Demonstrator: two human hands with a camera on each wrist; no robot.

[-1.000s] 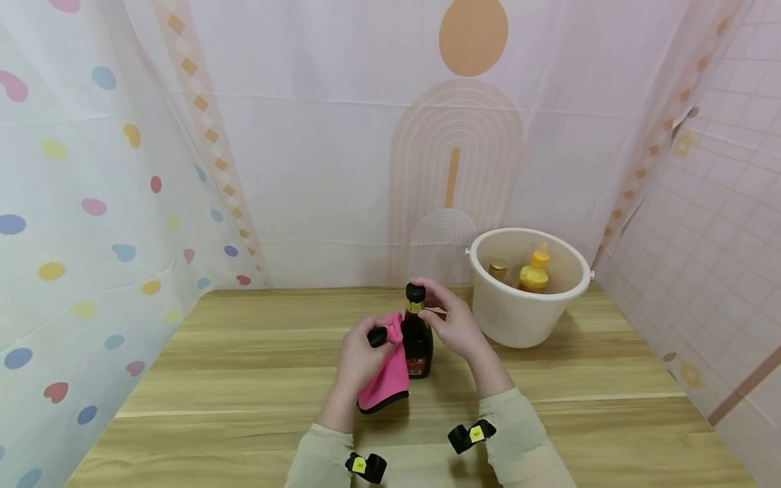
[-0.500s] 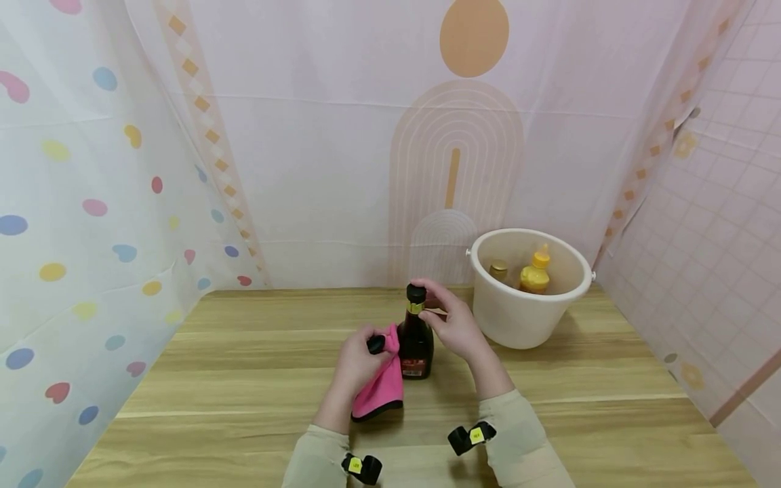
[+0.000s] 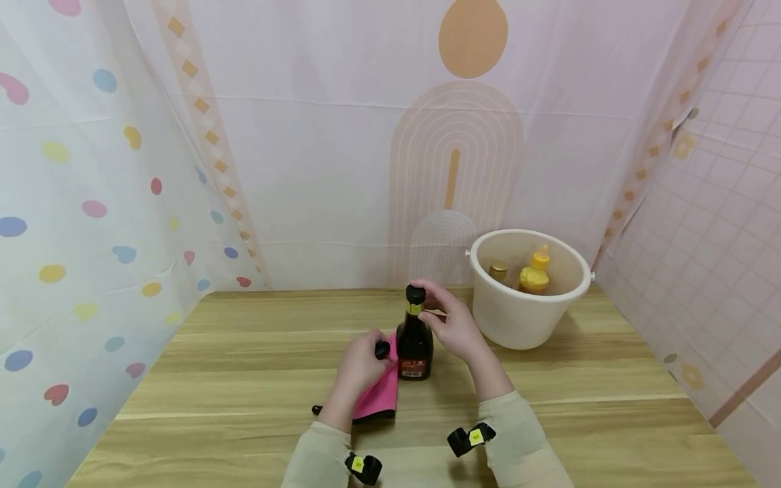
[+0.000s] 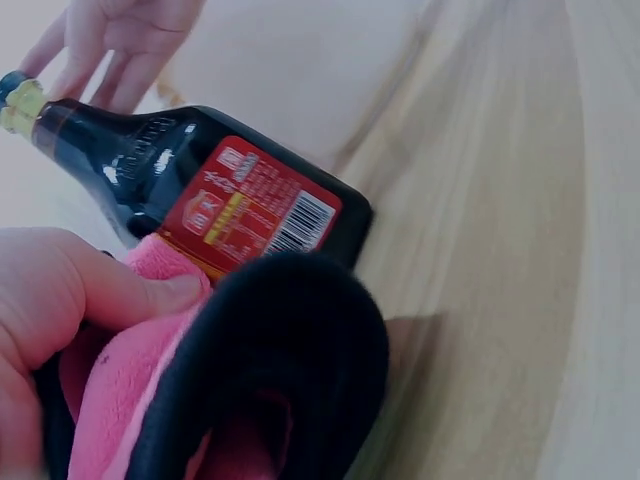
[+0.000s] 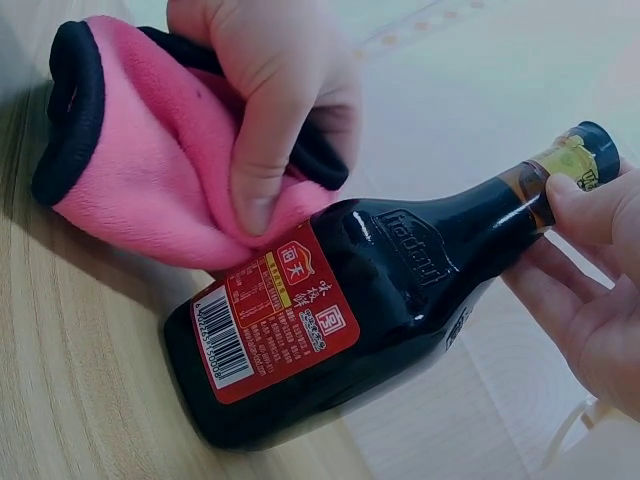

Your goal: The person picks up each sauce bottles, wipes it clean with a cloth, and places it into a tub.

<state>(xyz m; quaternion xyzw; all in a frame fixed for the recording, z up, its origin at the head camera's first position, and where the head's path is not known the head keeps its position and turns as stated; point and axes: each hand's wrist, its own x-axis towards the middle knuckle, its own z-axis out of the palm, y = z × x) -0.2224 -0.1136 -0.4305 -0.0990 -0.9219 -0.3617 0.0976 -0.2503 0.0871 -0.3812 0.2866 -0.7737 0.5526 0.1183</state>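
A dark glass sauce bottle (image 3: 415,339) stands upright on the table, with a black cap, yellow neck band and red label (image 5: 285,320). My right hand (image 3: 454,327) grips it at the neck and cap between thumb and fingers. Beside its left side, my left hand (image 3: 358,364) pinches a pink cloth (image 3: 379,394) with black edging. In the right wrist view the bunched cloth (image 5: 150,150) meets the bottle's side by the label, pressed by the left thumb. The cloth's lower edge hangs close to the table; part of it is hidden behind the left hand.
A white bucket (image 3: 509,325) stands at the back right, close to my right hand. Inside it are a yellow-topped squeeze bottle (image 3: 533,278) and a gold-capped container (image 3: 497,270). Patterned curtains (image 3: 329,169) border the wooden table (image 3: 256,352) at the back and sides.
My left hand and the cloth have moved down along the bottle, from near its neck to beside its body. A black cloth end now shows left of the wrist. The right hand stays in place.
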